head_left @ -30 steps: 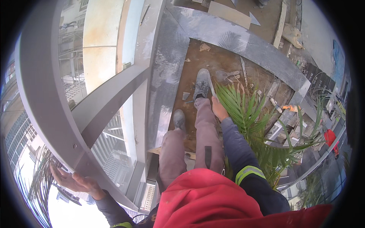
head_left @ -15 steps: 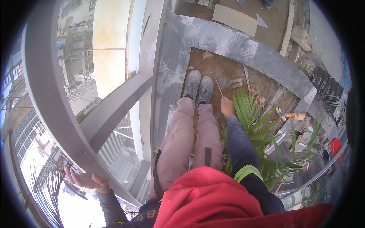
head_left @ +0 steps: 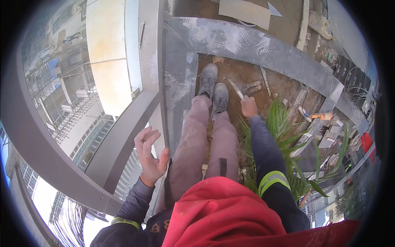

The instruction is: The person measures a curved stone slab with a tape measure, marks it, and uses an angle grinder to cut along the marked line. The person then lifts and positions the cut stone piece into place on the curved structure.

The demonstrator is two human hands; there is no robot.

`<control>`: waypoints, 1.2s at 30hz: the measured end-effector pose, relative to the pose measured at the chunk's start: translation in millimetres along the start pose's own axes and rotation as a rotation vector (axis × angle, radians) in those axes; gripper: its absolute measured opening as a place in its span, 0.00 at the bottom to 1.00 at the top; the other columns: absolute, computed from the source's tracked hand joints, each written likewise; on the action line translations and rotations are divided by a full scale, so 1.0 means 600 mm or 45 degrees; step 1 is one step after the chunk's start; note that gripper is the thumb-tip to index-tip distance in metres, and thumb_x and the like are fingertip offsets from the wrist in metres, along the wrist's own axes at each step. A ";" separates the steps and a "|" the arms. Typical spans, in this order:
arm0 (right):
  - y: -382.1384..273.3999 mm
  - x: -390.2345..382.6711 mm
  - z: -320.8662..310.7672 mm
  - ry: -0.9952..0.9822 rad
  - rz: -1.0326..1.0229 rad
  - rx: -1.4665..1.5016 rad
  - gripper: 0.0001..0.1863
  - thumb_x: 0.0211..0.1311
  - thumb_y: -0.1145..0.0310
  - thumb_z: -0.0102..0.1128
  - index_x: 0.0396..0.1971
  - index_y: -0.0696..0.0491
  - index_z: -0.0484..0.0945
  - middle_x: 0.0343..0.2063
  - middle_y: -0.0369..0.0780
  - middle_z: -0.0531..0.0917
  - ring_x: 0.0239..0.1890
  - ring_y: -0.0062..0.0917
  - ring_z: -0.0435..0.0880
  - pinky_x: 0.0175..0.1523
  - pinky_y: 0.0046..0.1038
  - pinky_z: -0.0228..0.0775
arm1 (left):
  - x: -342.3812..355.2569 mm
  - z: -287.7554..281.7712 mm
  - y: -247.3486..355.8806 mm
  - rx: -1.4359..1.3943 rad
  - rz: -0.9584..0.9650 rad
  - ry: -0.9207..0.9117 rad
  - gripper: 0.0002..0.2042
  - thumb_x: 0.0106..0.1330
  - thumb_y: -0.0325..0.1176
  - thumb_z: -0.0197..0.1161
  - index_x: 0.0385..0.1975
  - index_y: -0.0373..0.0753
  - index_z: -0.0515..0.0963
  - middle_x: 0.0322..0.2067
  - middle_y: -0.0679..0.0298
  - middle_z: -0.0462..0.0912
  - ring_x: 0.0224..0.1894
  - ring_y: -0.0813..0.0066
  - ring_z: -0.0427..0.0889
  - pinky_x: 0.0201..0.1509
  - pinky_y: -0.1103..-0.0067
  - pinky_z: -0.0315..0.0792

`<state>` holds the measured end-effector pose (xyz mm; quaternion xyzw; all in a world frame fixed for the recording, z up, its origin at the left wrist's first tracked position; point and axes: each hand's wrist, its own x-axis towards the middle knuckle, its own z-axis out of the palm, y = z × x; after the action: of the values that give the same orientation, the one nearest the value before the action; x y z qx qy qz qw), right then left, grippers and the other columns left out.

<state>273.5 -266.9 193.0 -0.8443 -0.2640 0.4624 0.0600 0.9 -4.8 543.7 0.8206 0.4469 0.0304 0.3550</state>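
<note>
- Here's the right hand [head_left: 249, 108], out ahead over the brown floor [head_left: 231, 73], fingers closed around the near end of a slim pale blade-like tool [head_left: 236, 89].
- That tool points far and left, its tapered tip just right of the 2 grey shoes [head_left: 208, 76]; whether it touches the floor, I cannot tell.
- And the left hand [head_left: 151, 158]: raised on the left, fingers spread and loosely curled, nothing in it, near the grey frame [head_left: 119, 144].
- My read on handling: light, thin, fairly stiff, perhaps with a little spring toward the tip. The edge may be sharp, so the near end, inside that fist, looks the place to hold. Dust could make it slippery.
- Now the surface: brown, gritty-looking, scattered with scraps; a smooth grey slab border [head_left: 242, 39] edges it on the far and left sides.
- Room is tight! Palm leaves [head_left: 277, 123] crowd the right forearm, an orange tube [head_left: 322, 116] and loose wires [head_left: 358, 92] lie farther right, and through the frame on the left, scaffolding [head_left: 68, 119] shows well below.
</note>
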 end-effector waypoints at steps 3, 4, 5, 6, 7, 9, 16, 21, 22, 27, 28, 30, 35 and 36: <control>-0.015 0.049 0.016 -0.040 -0.008 -0.017 0.15 0.70 0.63 0.59 0.48 0.58 0.78 0.45 0.57 0.79 0.49 0.57 0.80 0.56 0.50 0.73 | 0.026 0.004 -0.044 -0.054 -0.125 -0.120 0.21 0.63 0.32 0.68 0.55 0.33 0.76 0.61 0.46 0.69 0.57 0.52 0.77 0.62 0.62 0.71; -0.016 0.060 0.023 -0.029 -0.023 -0.018 0.15 0.70 0.64 0.59 0.48 0.58 0.78 0.46 0.57 0.79 0.49 0.56 0.80 0.56 0.50 0.74 | 0.032 0.003 -0.056 -0.025 -0.132 -0.159 0.20 0.63 0.30 0.68 0.55 0.34 0.76 0.60 0.47 0.71 0.56 0.52 0.77 0.61 0.63 0.71; -0.026 0.068 0.028 -0.037 0.011 -0.005 0.15 0.70 0.64 0.59 0.48 0.58 0.77 0.47 0.56 0.79 0.49 0.55 0.81 0.56 0.50 0.74 | 0.034 0.001 -0.063 -0.019 -0.153 -0.195 0.19 0.63 0.30 0.68 0.54 0.34 0.77 0.59 0.47 0.72 0.56 0.52 0.77 0.61 0.63 0.71; -0.038 0.075 0.035 -0.043 0.043 0.006 0.15 0.70 0.64 0.59 0.49 0.57 0.77 0.47 0.55 0.78 0.49 0.54 0.81 0.56 0.49 0.74 | 0.032 -0.002 -0.071 -0.014 -0.174 -0.231 0.19 0.63 0.29 0.68 0.54 0.34 0.77 0.59 0.47 0.72 0.56 0.52 0.77 0.61 0.63 0.71; -0.046 0.076 0.034 -0.032 0.090 0.021 0.15 0.70 0.65 0.59 0.50 0.57 0.77 0.48 0.55 0.78 0.49 0.54 0.81 0.56 0.49 0.74 | 0.038 -0.003 -0.078 -0.014 -0.174 -0.273 0.18 0.63 0.29 0.67 0.53 0.34 0.77 0.58 0.47 0.73 0.56 0.51 0.77 0.61 0.63 0.71; -0.070 0.076 0.031 -0.015 0.040 0.009 0.16 0.70 0.65 0.60 0.53 0.55 0.76 0.49 0.51 0.78 0.49 0.51 0.81 0.55 0.49 0.74 | 0.034 0.000 -0.101 0.011 -0.170 -0.301 0.18 0.63 0.29 0.67 0.52 0.33 0.77 0.57 0.48 0.74 0.56 0.52 0.77 0.61 0.63 0.71; -0.079 0.116 -0.070 0.354 -0.283 -0.230 0.23 0.69 0.64 0.61 0.63 0.48 0.74 0.46 0.40 0.76 0.50 0.38 0.78 0.52 0.43 0.70 | 0.022 0.040 -0.129 -0.226 -0.319 -0.419 0.15 0.67 0.26 0.64 0.52 0.31 0.77 0.53 0.50 0.76 0.52 0.58 0.80 0.55 0.69 0.75; -0.066 0.228 -0.126 0.481 -0.298 -0.367 0.18 0.70 0.62 0.60 0.57 0.47 0.77 0.45 0.38 0.77 0.52 0.35 0.77 0.53 0.42 0.67 | -0.013 0.107 -0.151 -0.362 -0.503 -0.437 0.13 0.73 0.27 0.59 0.53 0.29 0.76 0.50 0.55 0.76 0.45 0.69 0.81 0.50 0.76 0.76; -0.064 0.248 -0.133 0.501 -0.282 -0.360 0.17 0.70 0.62 0.60 0.56 0.47 0.77 0.45 0.37 0.77 0.52 0.35 0.77 0.53 0.42 0.67 | -0.008 0.116 -0.147 -0.344 -0.514 -0.448 0.13 0.74 0.28 0.59 0.53 0.29 0.75 0.49 0.56 0.76 0.44 0.70 0.81 0.50 0.77 0.76; -0.057 0.315 -0.142 0.549 -0.316 -0.351 0.16 0.70 0.62 0.60 0.55 0.44 0.78 0.45 0.36 0.77 0.53 0.33 0.76 0.55 0.43 0.66 | 0.031 0.158 -0.137 -0.300 -0.649 -0.495 0.13 0.75 0.29 0.59 0.53 0.28 0.75 0.48 0.59 0.76 0.44 0.72 0.81 0.50 0.78 0.74; -0.053 0.324 -0.137 0.576 -0.353 -0.354 0.16 0.70 0.62 0.60 0.56 0.44 0.78 0.45 0.35 0.77 0.53 0.33 0.76 0.55 0.44 0.65 | 0.031 0.167 -0.140 -0.300 -0.667 -0.471 0.13 0.75 0.29 0.59 0.53 0.28 0.75 0.48 0.59 0.76 0.45 0.72 0.81 0.51 0.78 0.74; -0.032 0.331 -0.130 0.585 -0.358 -0.297 0.21 0.69 0.60 0.62 0.61 0.41 0.77 0.51 0.36 0.77 0.58 0.34 0.73 0.60 0.45 0.62 | 0.031 0.184 -0.153 -0.305 -0.721 -0.429 0.13 0.76 0.31 0.59 0.52 0.28 0.75 0.47 0.59 0.77 0.47 0.70 0.82 0.51 0.77 0.75; 0.115 0.275 -0.156 0.805 -0.019 0.150 0.30 0.65 0.55 0.67 0.66 0.44 0.74 0.61 0.43 0.71 0.63 0.40 0.68 0.65 0.47 0.58 | 0.015 0.215 -0.182 -0.014 -0.728 -0.470 0.14 0.76 0.34 0.60 0.51 0.27 0.76 0.46 0.57 0.79 0.43 0.68 0.84 0.47 0.73 0.78; 0.178 0.252 -0.177 0.885 0.039 0.200 0.30 0.65 0.58 0.66 0.66 0.47 0.74 0.60 0.44 0.71 0.62 0.41 0.69 0.65 0.47 0.59 | 0.005 0.221 -0.190 0.059 -0.713 -0.486 0.15 0.75 0.34 0.61 0.51 0.27 0.77 0.46 0.56 0.80 0.43 0.67 0.84 0.46 0.73 0.78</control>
<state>466.8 -267.2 102.7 -0.9479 -0.1789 0.1671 0.2039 -29.5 -36.6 374.4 0.6647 0.5811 -0.2325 0.4080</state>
